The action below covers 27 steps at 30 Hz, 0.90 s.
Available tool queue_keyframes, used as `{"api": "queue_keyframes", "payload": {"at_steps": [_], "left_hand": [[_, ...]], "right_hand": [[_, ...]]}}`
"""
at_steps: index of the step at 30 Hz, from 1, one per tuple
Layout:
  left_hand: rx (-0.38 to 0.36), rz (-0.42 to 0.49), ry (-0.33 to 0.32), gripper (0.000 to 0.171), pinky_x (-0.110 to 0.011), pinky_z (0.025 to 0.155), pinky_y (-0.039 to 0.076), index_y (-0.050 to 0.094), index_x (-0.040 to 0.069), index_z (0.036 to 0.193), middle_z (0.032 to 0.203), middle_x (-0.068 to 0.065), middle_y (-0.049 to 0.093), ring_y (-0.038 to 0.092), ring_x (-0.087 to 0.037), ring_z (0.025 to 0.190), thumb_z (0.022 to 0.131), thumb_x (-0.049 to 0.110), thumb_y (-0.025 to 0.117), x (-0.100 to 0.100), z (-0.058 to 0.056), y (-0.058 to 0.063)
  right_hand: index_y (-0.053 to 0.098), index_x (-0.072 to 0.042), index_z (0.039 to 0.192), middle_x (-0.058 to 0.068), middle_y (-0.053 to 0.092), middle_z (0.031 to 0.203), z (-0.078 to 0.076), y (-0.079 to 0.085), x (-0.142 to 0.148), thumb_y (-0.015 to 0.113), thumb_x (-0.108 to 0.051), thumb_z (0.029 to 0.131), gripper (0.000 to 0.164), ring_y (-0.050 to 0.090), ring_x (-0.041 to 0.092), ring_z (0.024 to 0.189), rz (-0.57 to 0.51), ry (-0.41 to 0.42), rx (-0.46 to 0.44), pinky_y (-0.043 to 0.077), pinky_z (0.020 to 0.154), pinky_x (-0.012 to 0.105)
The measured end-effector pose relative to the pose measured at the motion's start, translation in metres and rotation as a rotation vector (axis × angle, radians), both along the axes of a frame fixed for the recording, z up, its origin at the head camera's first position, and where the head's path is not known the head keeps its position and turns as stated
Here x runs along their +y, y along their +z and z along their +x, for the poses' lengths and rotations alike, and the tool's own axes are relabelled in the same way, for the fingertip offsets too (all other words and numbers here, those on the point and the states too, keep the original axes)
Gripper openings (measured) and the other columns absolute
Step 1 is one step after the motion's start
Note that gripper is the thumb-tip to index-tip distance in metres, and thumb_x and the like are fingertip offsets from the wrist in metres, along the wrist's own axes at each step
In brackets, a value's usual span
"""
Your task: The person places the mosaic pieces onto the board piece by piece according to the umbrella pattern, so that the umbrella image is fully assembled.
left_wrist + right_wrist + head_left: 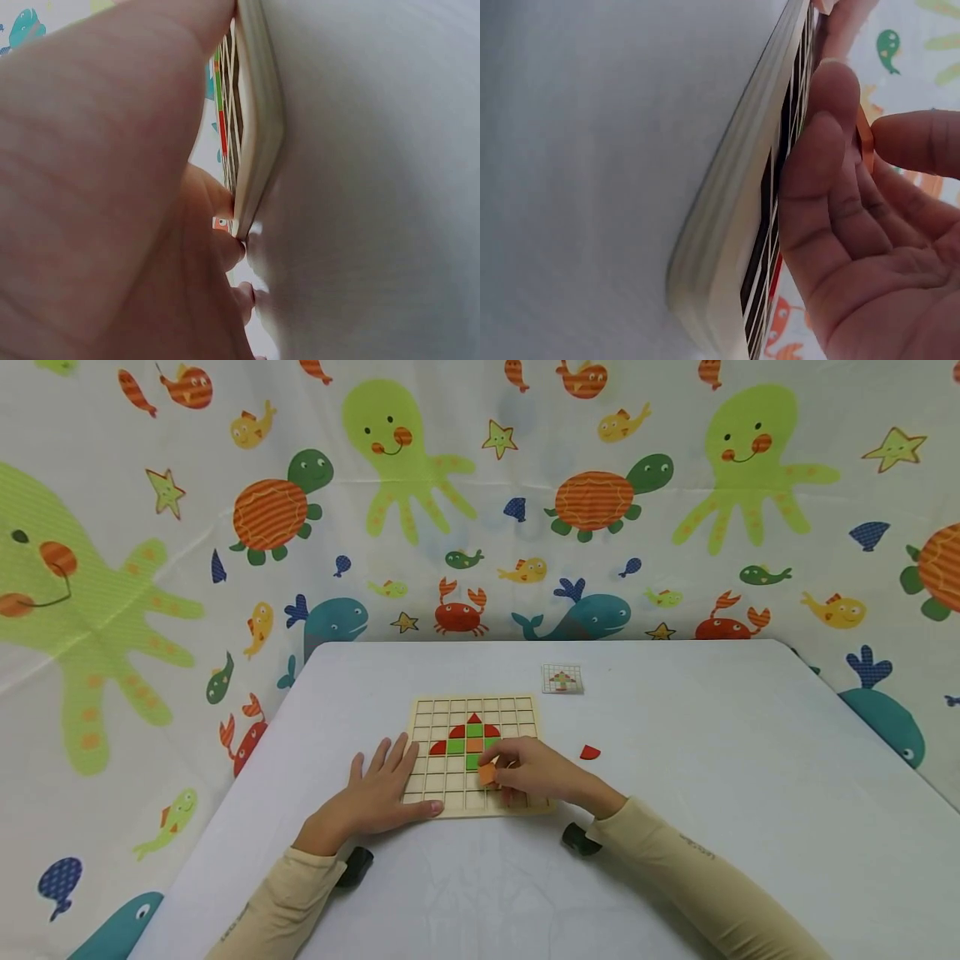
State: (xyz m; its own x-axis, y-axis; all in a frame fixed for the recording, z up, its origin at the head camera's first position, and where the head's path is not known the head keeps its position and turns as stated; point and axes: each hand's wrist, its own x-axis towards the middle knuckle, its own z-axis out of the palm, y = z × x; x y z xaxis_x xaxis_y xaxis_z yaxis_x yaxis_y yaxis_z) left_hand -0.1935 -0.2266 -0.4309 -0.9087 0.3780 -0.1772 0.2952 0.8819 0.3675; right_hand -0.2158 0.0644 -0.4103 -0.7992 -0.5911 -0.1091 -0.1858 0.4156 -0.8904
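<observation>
A wooden grid board (457, 803) lies flat on the table. On it sit several green squares (455, 746), an orange square (475, 745), a red triangle (474, 718) and red rounded pieces (438, 748). My right hand (528, 768) pinches another orange square tile (487, 775), tilted over the board below the green squares; the right wrist view shows this tile (865, 140) edge-on between thumb and fingers. My left hand (382, 793) lies spread at the board's left side, thumb on its near edge. My right hand hides part of the board's right half.
A loose red rounded piece (590, 752) lies right of the board. Behind it is a small card (562, 678) with a printed grid pattern. The white table (720, 735) meets a curtain (480, 568) with sea animals at its far edge.
</observation>
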Motion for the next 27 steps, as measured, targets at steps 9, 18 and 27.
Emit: {"api": "queue_keyframes", "payload": {"at_steps": [9, 18, 27], "left_hand": [[-0.018, -0.014, 0.010, 0.115, -0.076, 0.119, -0.001, 0.020, -0.004, 0.168, 0.176, -0.026, 0.008, 0.001, -0.051, 0.161, 0.094, 0.070, 0.067, 0.0007, 0.0000, 0.0020], [-0.020, -0.008, 0.004, 0.115, -0.076, 0.119, -0.001, 0.020, -0.004, 0.168, 0.176, -0.027, 0.009, 0.002, -0.051, 0.160, 0.094, 0.070, 0.067, 0.0005, -0.0002, 0.0006], [-0.019, -0.008, 0.006, 0.116, -0.077, 0.119, -0.001, 0.020, -0.004, 0.168, 0.176, -0.027, 0.009, 0.001, -0.051, 0.160, 0.094, 0.070, 0.067, 0.0007, 0.0000, 0.0002]], "right_hand": [[0.074, -0.001, 0.120, 0.007, 0.073, 0.086, 0.0019, -0.0038, -0.0067, 0.065, -0.005, 0.102, 0.020, 0.070, 0.022, 0.069, -0.033, -0.076, -0.025, 0.054, 0.067, 0.029], [0.072, 0.001, 0.114, 0.009, 0.074, 0.083, 0.0067, -0.0003, -0.0090, 0.066, -0.005, 0.101, 0.015, 0.070, 0.021, 0.065, -0.036, -0.147, -0.069, 0.054, 0.064, 0.027], [0.071, 0.002, 0.112, 0.008, 0.075, 0.085, 0.0054, -0.0017, -0.0079, 0.066, -0.009, 0.103, 0.014, 0.069, 0.019, 0.065, -0.045, -0.137, -0.089, 0.053, 0.065, 0.027]]}}
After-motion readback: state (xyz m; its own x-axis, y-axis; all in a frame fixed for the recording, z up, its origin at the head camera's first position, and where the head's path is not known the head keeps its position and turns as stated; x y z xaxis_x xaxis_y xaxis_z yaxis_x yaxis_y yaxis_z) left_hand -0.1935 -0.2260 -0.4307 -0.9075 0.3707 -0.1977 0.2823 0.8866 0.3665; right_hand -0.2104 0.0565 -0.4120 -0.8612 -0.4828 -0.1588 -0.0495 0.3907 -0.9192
